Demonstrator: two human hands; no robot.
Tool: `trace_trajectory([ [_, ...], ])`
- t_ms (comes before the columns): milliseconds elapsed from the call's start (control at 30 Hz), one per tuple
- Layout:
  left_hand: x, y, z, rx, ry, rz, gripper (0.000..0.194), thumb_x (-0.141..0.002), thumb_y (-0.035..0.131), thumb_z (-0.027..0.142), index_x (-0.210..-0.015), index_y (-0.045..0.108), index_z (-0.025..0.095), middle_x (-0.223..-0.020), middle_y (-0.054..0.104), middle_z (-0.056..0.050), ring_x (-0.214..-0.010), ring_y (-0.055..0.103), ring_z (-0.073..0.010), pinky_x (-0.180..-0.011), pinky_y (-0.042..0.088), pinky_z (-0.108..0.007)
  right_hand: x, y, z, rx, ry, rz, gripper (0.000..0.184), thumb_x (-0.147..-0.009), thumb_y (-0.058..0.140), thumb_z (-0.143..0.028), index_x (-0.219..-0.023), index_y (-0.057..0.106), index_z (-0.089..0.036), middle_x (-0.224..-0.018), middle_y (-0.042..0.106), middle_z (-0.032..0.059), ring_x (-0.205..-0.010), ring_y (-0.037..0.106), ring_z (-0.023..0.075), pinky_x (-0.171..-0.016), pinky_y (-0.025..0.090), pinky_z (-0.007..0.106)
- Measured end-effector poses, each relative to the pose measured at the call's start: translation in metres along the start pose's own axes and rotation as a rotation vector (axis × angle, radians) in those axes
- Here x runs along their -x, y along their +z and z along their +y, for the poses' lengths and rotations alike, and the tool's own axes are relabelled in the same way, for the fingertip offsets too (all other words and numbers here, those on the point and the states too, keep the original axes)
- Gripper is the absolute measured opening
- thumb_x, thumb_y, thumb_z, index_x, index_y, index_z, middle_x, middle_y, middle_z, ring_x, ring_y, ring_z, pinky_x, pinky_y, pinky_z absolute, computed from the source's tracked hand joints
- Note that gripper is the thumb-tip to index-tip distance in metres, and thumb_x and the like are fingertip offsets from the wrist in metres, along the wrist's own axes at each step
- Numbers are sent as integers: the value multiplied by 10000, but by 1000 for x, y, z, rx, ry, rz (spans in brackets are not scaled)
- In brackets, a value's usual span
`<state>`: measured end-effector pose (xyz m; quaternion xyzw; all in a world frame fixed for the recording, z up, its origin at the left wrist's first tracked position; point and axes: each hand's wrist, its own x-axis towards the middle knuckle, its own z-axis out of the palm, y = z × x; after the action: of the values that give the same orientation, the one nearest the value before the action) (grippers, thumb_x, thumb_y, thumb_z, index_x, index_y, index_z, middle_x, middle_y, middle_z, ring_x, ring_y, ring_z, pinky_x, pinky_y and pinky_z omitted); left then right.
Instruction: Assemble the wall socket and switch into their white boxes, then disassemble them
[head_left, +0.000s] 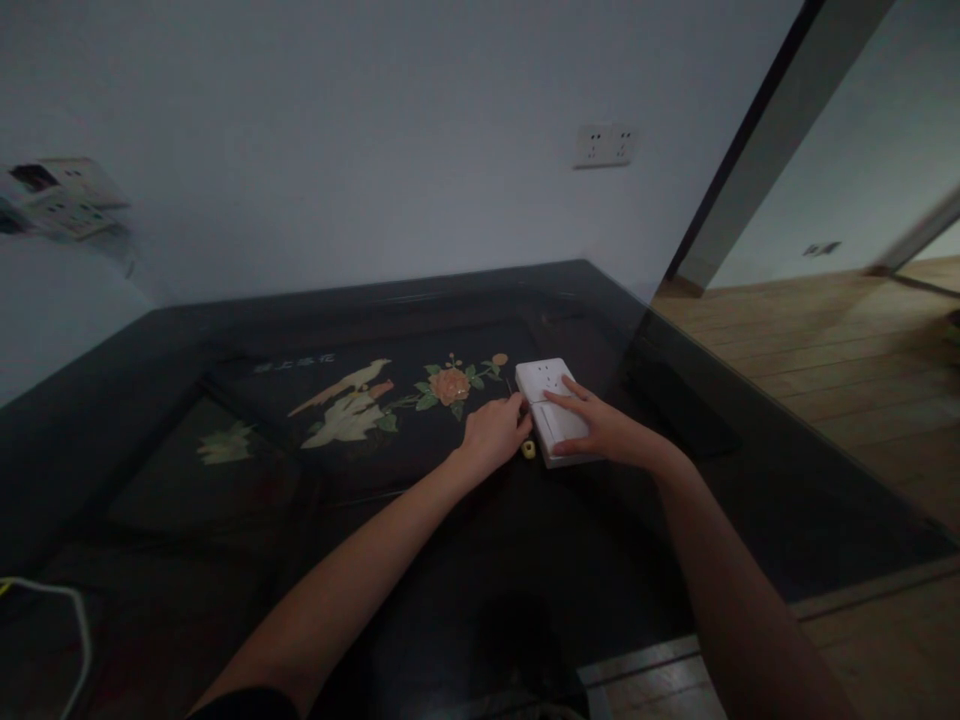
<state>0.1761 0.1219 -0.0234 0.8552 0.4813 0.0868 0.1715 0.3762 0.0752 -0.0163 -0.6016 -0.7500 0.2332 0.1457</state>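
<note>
A white socket panel, with plug holes at its far end and a flat switch-like part nearer me, lies on the dark table. My right hand grips it from the right, fingers over the top face and thumb near the close end. Close against its left edge, my left hand is closed with curled fingers around what looks like a small screwdriver. Only its yellow handle end and a thin dark tip show; the fingers hide the middle.
The glossy black table bears an inlaid picture of birds and flowers. A double wall socket is on the wall behind, more sockets at far left. A white cable lies at the lower left. Wooden floor lies to the right.
</note>
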Motion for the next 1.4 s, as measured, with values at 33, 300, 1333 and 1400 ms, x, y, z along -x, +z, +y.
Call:
trace_trajectory([
  [33,1,0,0,2,0,1,324,-951,596,332,-1227,577,163,-1226,613,-100,-1032,640,-233,-867,560,-441,0,0,0,-1,1,-1,916,-713,776,-496,-1503,377,-259,-1652,124,126,-1478,227,364,-1184,247,518],
  [300,7,-5,-1,33,-62,34,342,-953,591,345,-1239,566,158,-1201,622,-98,-1002,650,-228,-845,567,-432,2,-3,1,-8,10,-16,930,-716,772,-472,-1508,366,-203,-1648,92,168,-1485,209,343,-1195,224,485],
  [1333,160,-25,-122,84,689,225,200,-917,448,233,-770,580,210,-607,631,12,-548,575,-135,-523,382,-290,1,107,-139,-323,-623,45,145,-932,514,-167,-884,651,-173,-844,691,70,-803,648,168,-693,513,277],
  [1400,160,-23,-120,59,730,239,209,-929,452,238,-769,582,207,-596,619,24,-542,565,-129,-519,375,-295,-1,113,-137,-303,-650,34,167,-941,493,-163,-855,636,-165,-800,675,66,-758,627,162,-656,483,269],
])
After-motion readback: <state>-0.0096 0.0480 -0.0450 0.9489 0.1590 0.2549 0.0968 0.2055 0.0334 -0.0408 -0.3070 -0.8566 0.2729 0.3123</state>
